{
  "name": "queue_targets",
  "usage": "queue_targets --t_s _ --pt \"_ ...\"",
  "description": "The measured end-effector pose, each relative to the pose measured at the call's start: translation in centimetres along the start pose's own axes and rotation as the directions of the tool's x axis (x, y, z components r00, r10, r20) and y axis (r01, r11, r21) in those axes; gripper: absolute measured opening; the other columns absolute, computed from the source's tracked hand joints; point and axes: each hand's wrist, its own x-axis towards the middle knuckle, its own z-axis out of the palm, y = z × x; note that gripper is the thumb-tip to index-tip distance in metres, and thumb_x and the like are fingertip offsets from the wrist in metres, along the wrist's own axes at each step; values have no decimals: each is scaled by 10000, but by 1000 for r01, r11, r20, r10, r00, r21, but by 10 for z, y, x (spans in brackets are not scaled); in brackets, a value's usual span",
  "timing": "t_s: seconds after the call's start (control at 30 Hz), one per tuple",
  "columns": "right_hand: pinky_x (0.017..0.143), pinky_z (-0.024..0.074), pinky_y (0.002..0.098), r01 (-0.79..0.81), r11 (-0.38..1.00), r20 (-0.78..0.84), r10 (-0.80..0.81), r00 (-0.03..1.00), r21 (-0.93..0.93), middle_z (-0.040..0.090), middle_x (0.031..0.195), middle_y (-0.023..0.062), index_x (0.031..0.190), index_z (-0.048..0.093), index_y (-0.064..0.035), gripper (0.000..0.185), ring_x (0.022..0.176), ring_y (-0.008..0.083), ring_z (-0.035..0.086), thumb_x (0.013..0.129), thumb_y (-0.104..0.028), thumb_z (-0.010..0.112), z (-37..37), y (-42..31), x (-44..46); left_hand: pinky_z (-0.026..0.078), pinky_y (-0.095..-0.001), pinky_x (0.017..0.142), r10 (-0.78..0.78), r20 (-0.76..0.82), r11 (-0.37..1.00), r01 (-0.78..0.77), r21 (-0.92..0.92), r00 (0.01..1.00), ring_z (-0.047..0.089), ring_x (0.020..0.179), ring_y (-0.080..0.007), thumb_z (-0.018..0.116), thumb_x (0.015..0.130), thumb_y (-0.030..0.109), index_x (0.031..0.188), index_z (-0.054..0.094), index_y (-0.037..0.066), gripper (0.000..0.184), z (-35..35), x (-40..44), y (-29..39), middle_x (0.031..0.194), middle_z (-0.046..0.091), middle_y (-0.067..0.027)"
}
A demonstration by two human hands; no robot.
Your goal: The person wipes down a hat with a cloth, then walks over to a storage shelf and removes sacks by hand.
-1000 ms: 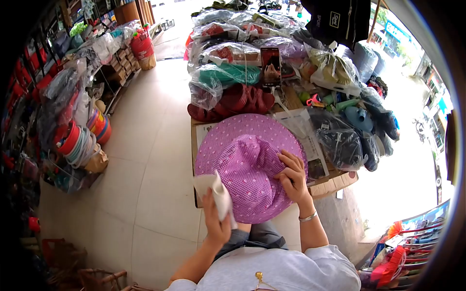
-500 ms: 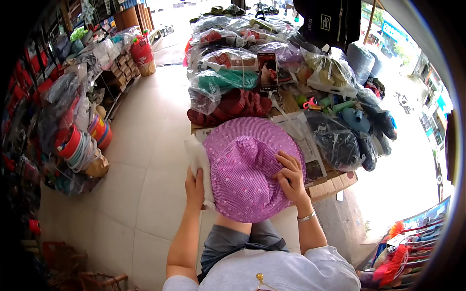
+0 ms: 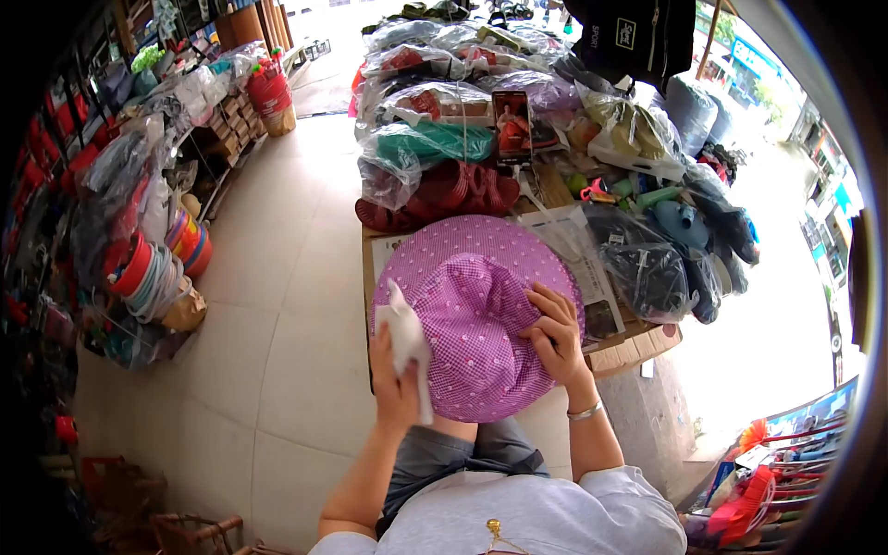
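A purple checked hat (image 3: 472, 324) with small pale dots and a wide brim lies at the front end of the goods table, its crown up and creased. In my left hand (image 3: 396, 388) is a folded white cloth (image 3: 404, 340), held over the hat's left brim; the cloth is slightly blurred. My right hand (image 3: 555, 335) rests on the right side of the hat, with bent fingers pressing on or gripping the fabric. Whether those fingertips pinch the fabric is hard to see. A silver bracelet (image 3: 585, 412) circles my right wrist.
Behind the hat are dark red sandals (image 3: 444, 196), a phone (image 3: 512, 128) showing a picture, and bagged goods (image 3: 638, 268) on newspaper (image 3: 592, 268). Shelves with red buckets (image 3: 129, 264) stand at the left. A black bag (image 3: 638, 37) hangs at the top right.
My left hand moved with the cloth off to the hat's left edge, then back in over the brim. My right hand has stayed nearly in place on the hat.
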Motion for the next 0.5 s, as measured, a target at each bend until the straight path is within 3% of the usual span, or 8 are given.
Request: queue_targets --t_s 0.07,0.1,0.17,0.3,0.43,0.47,0.5 --pt "1063 309 468 2 1000 -7 -2 1000 0 610 1253 151 728 688 -53 110 1286 321 479 739 -88 584 0 1 0 352 -404 1040 -378 34 894 374 -249 925 486 1242 -352 457 958 144 1325 461 -34 408 -3 19 -19 1321 514 -229" --pt "1063 310 469 1 1000 -7 -1 1000 -8 610 1253 152 728 688 -52 111 1286 322 478 743 -90 585 0 1 0 352 -404 1040 -373 32 896 369 -248 927 486 1242 -352 457 958 144 1325 461 -34 408 -6 24 -27 1321 514 -229" --pt "1062 311 471 5 1000 -13 -5 1000 -15 610 1253 152 728 687 -52 111 1286 322 478 747 -92 585 0 0 0 410 -340 968 -577 86 752 569 -334 812 541 1160 -307 447 979 160 1335 456 -40 408 -12 32 -36 1265 555 -218" --pt "1063 310 471 -5 1000 1 5 1000 -11 609 1253 156 729 687 -52 112 1288 323 475 744 -90 583 -1 -1 0 435 -332 931 -513 -16 836 495 -238 859 570 1082 -238 434 993 189 1311 485 -51 401 -10 14 -30 1184 608 -175" --pt "1058 310 467 -2 1000 12 3 1000 -10 605 1256 159 729 686 -54 109 1287 325 475 738 -86 582 -2 0 0 371 -398 1026 -325 -37 930 312 -192 945 493 1230 -374 475 939 90 1343 423 -75 440 -2 -34 10 1333 500 -251" --pt "1058 310 467 -6 1000 15 6 1000 -7 605 1256 159 729 686 -54 109 1287 325 475 738 -86 582 -1 -1 0 306 -440 1084 -245 -29 965 241 -101 969 422 1288 -436 498 915 97 1376 378 -73 505 3 -53 11 1388 448 -265" --pt "1054 312 465 -4 1000 13 4 1000 -6 604 1257 159 730 687 -55 110 1286 325 475 738 -85 582 -2 -1 0 277 -456 1099 -49 25 998 50 -37 998 400 1296 -458 512 909 109 1380 375 -70 522 1 -48 28 1397 437 -268"
